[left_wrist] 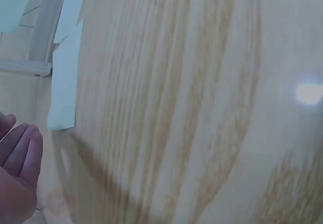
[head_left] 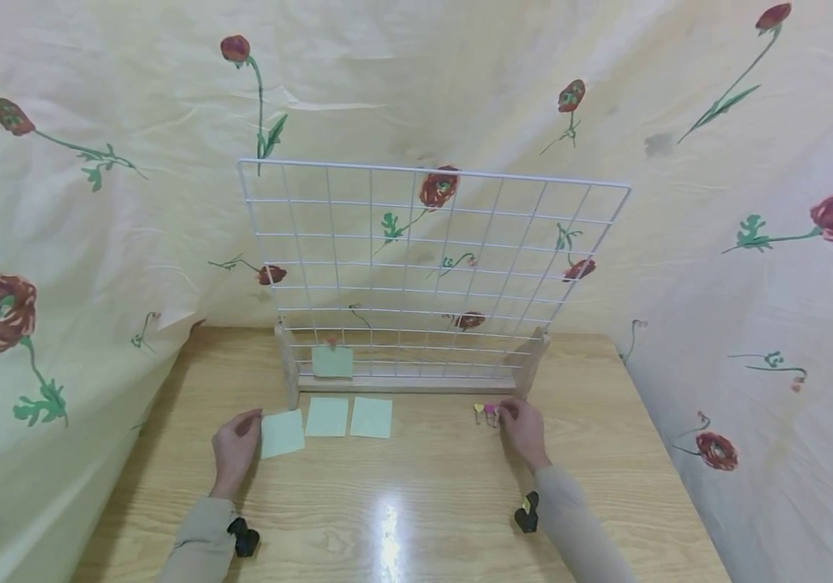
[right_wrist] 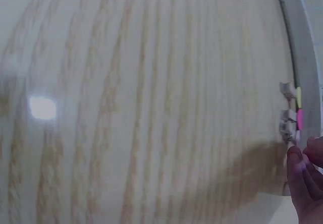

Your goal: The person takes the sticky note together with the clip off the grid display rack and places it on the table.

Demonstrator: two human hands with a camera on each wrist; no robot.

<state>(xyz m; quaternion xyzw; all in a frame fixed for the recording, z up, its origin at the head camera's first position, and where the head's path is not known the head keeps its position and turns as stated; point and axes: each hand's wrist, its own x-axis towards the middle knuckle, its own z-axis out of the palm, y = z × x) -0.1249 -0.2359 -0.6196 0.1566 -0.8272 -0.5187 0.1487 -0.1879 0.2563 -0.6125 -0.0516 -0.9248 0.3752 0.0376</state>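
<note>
Three pale green paper notes lie in a row on the table: a left one (head_left: 282, 433), a middle one (head_left: 327, 417) and a right one (head_left: 371, 418). Beside the left note's outer edge is my left hand (head_left: 236, 445), fingers loosely bent; the left wrist view shows a small gap between fingertips and paper. A fourth note (head_left: 333, 362) hangs on the white wire grid (head_left: 423, 251) under a small reddish clip (head_left: 332, 343). My right hand (head_left: 525, 429) pinches a small metal clip (right_wrist: 288, 133) at the end of a short row, beside a yellow-topped clip (head_left: 478, 410) and a pink-topped clip (head_left: 490, 410).
The grid leans back in a wooden stand (head_left: 409, 384) on the wood-grain table (head_left: 416, 478). Flower-printed cloth (head_left: 125, 210) rises behind and on both sides. Black wrist cameras hang at the left cuff (head_left: 244, 538) and right cuff (head_left: 527, 513).
</note>
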